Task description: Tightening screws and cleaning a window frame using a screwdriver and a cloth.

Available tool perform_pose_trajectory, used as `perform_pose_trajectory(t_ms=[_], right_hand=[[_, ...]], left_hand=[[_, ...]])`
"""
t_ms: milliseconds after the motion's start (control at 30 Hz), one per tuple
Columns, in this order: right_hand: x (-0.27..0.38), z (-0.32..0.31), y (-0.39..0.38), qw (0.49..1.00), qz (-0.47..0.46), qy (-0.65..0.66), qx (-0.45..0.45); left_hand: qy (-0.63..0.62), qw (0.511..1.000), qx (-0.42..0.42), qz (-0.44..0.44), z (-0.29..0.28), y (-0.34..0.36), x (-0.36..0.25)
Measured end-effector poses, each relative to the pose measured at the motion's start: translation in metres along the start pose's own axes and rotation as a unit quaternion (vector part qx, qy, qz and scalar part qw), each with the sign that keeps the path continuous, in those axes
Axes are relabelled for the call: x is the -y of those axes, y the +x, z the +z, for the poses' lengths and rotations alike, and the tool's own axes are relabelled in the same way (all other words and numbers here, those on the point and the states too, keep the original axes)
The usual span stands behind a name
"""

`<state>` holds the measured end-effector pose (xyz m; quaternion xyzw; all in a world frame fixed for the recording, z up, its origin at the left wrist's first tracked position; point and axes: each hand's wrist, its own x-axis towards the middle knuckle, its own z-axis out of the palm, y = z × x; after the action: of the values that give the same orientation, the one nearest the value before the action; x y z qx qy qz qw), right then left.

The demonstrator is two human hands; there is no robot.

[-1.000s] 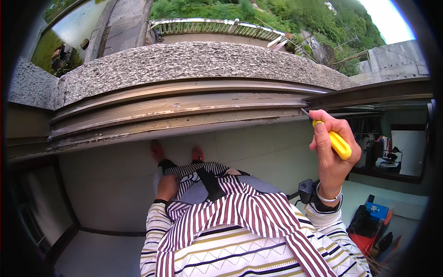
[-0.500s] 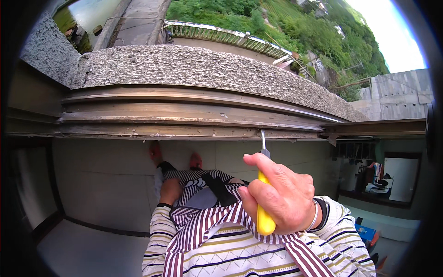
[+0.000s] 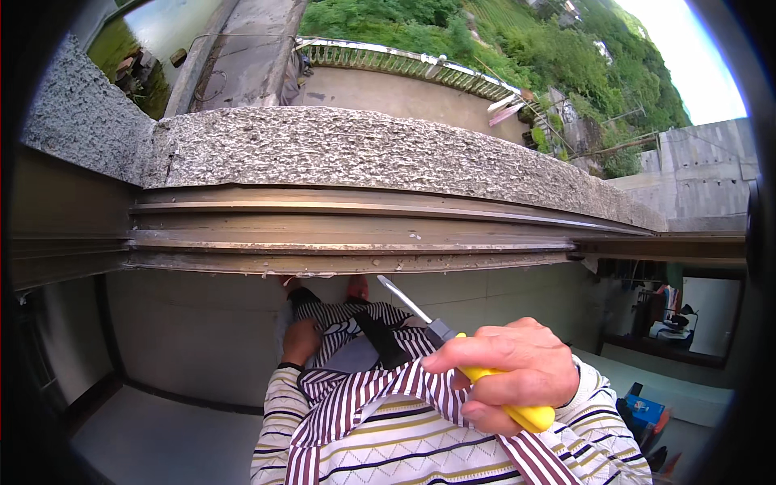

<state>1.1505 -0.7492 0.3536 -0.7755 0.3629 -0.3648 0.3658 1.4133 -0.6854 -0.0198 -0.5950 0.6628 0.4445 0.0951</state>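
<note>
My right hand (image 3: 525,364) is closed around the yellow handle of a screwdriver (image 3: 411,301), its metal shaft slanting up and left. The tip hangs just below the inner edge of a brown metal window track (image 3: 347,228) and looks apart from it. Along that track run raised rails, with bits of dirt and pale flakes on them. Low beside the striped apron (image 3: 347,400), my left hand (image 3: 301,341) is next to a grey patch of cloth; its fingers are mostly hidden.
Beyond the track lies a rough stone ledge (image 3: 364,149), with a drop to a terrace with a white balustrade (image 3: 372,58). A sliding frame (image 3: 671,249) borders the right side. Indoors, a blue box (image 3: 645,410) stands at lower right.
The screwdriver has come off the track's inner edge. Its tip has swung left and down, and the handle now tilts to the right. The view has shifted slightly.
</note>
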Motion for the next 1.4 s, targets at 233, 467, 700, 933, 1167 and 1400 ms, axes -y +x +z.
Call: perform_pose_trajectory(t_ms=[233, 467, 700, 933, 1167, 1400], right_hand=[[0.009, -0.057, -0.077, 0.893, 0.175, -0.002, -0.414], [0.006, -0.083, -0.069, 0.845, 0.306, -0.123, -0.42], [0.006, -0.085, -0.042, 0.855, 0.363, -0.119, -0.351], [-0.001, -0.061, -0.025, 0.893, 0.261, 0.15, -0.334], [0.01, -0.085, -0.056, 0.849, 0.324, -0.079, -0.41], [0.01, -0.08, -0.07, 0.846, 0.249, -0.102, -0.46]], left_hand=[[-0.003, 0.999, -0.015, 0.028, 0.0, 0.007, 0.017], [0.046, 0.999, 0.018, 0.013, -0.009, 0.017, 0.001], [0.035, 0.999, 0.021, 0.005, -0.013, 0.013, 0.006], [0.041, 0.999, 0.018, 0.025, -0.018, 0.014, 0.011], [0.06, 0.997, 0.036, 0.023, -0.02, 0.015, 0.016], [0.061, 0.997, 0.032, 0.035, -0.019, 0.015, 0.016]])
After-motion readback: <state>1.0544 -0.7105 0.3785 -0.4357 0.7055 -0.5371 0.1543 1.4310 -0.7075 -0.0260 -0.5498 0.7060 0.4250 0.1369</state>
